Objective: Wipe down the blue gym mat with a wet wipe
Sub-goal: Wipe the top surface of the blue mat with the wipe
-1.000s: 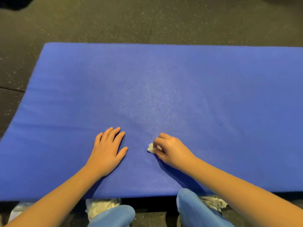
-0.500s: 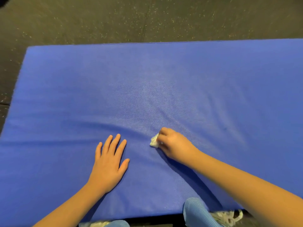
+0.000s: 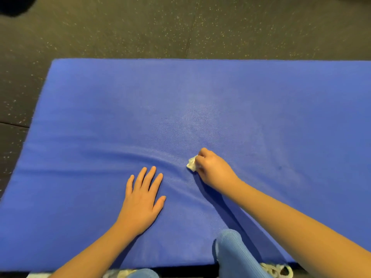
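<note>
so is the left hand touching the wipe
Apart. Head view: the left hand lies flat on the blue mat, with bare mat between it and the wipe in the right hand.

The left hand (image 3: pixel 141 201) lies flat on the blue mat (image 3: pixel 100 117); at its two o'clock, the right hand (image 3: pixel 212 169) grips a crumpled white wipe (image 3: pixel 191 163) against the mat.

Floor (image 3: pixel 261 27): dark grey rubber tiling, matte, pale speckles throughout.
Long seam (image 3: pixel 190 37): runs near-to-far across floor, slightly slanted; reference for entries below.
Speckling: similar density both sides of long seam.
Short seam (image 3: pixel 14 124): well left of long seam, nearer camera, running crosswise.
Black shape (image 3: pixel 14 5): far left of long seam, at far corner, cut by frame edge; identity unclear.
Lighting: dim, even.
</note>
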`<state>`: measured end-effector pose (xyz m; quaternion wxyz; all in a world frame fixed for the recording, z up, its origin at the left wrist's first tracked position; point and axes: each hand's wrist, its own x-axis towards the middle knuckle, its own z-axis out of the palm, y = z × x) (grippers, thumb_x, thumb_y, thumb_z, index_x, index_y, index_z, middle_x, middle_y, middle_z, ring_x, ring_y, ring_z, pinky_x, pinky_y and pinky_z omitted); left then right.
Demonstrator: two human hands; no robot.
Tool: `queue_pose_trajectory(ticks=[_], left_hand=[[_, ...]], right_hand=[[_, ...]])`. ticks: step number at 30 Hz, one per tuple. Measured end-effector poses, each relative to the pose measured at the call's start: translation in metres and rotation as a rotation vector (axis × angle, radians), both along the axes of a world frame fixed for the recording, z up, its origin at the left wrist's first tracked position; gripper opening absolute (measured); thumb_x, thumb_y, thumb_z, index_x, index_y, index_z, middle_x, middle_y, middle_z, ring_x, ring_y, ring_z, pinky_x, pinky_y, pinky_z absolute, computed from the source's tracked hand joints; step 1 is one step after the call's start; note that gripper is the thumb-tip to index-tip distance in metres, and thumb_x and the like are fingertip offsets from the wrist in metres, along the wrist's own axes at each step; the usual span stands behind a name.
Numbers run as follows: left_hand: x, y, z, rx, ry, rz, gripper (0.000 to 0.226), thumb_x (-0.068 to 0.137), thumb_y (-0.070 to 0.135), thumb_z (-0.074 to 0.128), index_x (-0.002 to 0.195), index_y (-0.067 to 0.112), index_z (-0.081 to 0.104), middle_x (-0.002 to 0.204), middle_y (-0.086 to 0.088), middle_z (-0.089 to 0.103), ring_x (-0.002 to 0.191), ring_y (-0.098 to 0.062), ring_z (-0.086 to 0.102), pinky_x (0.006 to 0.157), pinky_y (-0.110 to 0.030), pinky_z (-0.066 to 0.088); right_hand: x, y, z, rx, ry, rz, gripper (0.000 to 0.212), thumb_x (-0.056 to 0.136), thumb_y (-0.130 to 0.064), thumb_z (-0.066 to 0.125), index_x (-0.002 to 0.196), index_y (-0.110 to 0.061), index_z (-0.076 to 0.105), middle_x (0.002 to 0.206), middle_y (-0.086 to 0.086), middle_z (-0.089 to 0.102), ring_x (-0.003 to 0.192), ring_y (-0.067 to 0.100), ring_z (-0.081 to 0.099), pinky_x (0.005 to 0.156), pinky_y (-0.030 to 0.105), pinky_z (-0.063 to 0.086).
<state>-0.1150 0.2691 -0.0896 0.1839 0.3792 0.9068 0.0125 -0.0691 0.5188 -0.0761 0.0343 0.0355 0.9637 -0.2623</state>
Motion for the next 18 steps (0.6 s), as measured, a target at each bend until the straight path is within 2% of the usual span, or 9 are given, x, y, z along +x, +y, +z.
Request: queue_pose_trajectory(ticks=[2, 4, 6, 8, 9, 11, 15, 18], left_hand=[[-0.002, 0.001, 0.003, -0.007, 0.0, -0.002, 0.06, 0.091, 0.048, 0.035, 0.137, 0.014, 0.052, 0.147, -0.009, 0.043, 0.138, -0.029, 0.028, 0.109, -0.049, 0.019], [-0.004, 0.0, 0.009, -0.017, -0.015, -0.02, 0.062, 0.09, 0.05, 0.032, 0.136, 0.014, 0.054, 0.147, -0.008, 0.045, 0.138, -0.03, 0.034, 0.112, -0.048, 0.026], [-0.011, -0.002, 0.021, -0.038, -0.061, -0.043, 0.074, 0.087, 0.056, 0.018, 0.143, 0.016, 0.045, 0.154, -0.005, 0.034, 0.143, -0.029, 0.029, 0.114, -0.049, 0.022], [-0.016, -0.01, 0.031, -0.071, -0.109, -0.033, 0.089, 0.078, 0.061, -0.001, 0.152, 0.02, 0.025, 0.161, 0.002, 0.012, 0.149, -0.022, 0.008, 0.118, -0.045, 0.006], [-0.019, -0.015, 0.035, -0.087, -0.111, -0.004, 0.091, 0.076, 0.062, -0.004, 0.154, 0.021, 0.019, 0.162, 0.003, 0.007, 0.149, -0.02, 0.003, 0.119, -0.042, 0.002], [-0.026, -0.026, 0.041, -0.131, -0.116, 0.053, 0.086, 0.079, 0.062, 0.001, 0.154, 0.023, 0.013, 0.162, 0.004, 0.003, 0.149, -0.017, 0.0, 0.119, -0.04, 0.003], [-0.037, -0.047, 0.041, -0.074, -0.094, 0.061, 0.093, 0.075, 0.067, -0.002, 0.153, 0.023, 0.02, 0.161, 0.006, 0.011, 0.148, -0.016, 0.008, 0.119, -0.038, 0.011], [-0.041, -0.047, 0.033, -0.01, -0.06, 0.086, 0.084, 0.081, 0.061, 0.011, 0.147, 0.018, 0.04, 0.155, 0.001, 0.031, 0.143, -0.02, 0.024, 0.113, -0.042, 0.02]], right_hand=[[0.0, -0.002, -0.001, -0.004, -0.019, -0.136, 0.008, 0.082, 0.001, 0.059, 0.075, 0.001, 0.057, 0.085, 0.015, 0.051, 0.067, 0.027, 0.043, 0.051, 0.037, 0.037], [0.007, -0.01, -0.002, -0.006, -0.025, -0.14, 0.01, 0.081, 0.003, 0.059, 0.072, 0.0, 0.055, 0.081, 0.013, 0.05, 0.065, 0.025, 0.039, 0.046, 0.03, 0.028], [0.012, -0.014, 0.0, -0.01, -0.021, -0.102, 0.011, 0.08, 0.004, 0.059, 0.071, -0.001, 0.055, 0.076, 0.01, 0.045, 0.063, 0.022, 0.035, 0.046, 0.022, 0.017], [0.017, -0.014, 0.006, 0.017, -0.073, -0.09, 0.008, 0.086, -0.002, 0.055, 0.078, 0.0, 0.057, 0.081, 0.008, 0.044, 0.067, 0.021, 0.036, 0.05, 0.025, 0.021], [0.02, -0.014, 0.008, 0.027, -0.104, -0.099, 0.009, 0.088, -0.005, 0.053, 0.082, 0.0, 0.058, 0.085, 0.008, 0.046, 0.069, 0.021, 0.037, 0.054, 0.027, 0.024], [0.026, -0.015, 0.015, 0.046, -0.132, -0.11, 0.011, 0.089, -0.008, 0.052, 0.086, 0.0, 0.058, 0.089, 0.008, 0.048, 0.072, 0.022, 0.039, 0.058, 0.027, 0.027], [0.021, -0.014, 0.028, 0.055, -0.21, -0.041, 0.011, 0.09, -0.013, 0.053, 0.083, -0.005, 0.054, 0.087, 0.002, 0.043, 0.072, 0.021, 0.04, 0.053, 0.026, 0.024], [0.008, -0.004, 0.029, 0.106, -0.243, -0.062, 0.013, 0.09, -0.022, 0.057, 0.084, -0.01, 0.057, 0.089, 0.0, 0.048, 0.079, 0.018, 0.043, 0.057, 0.028, 0.033]])
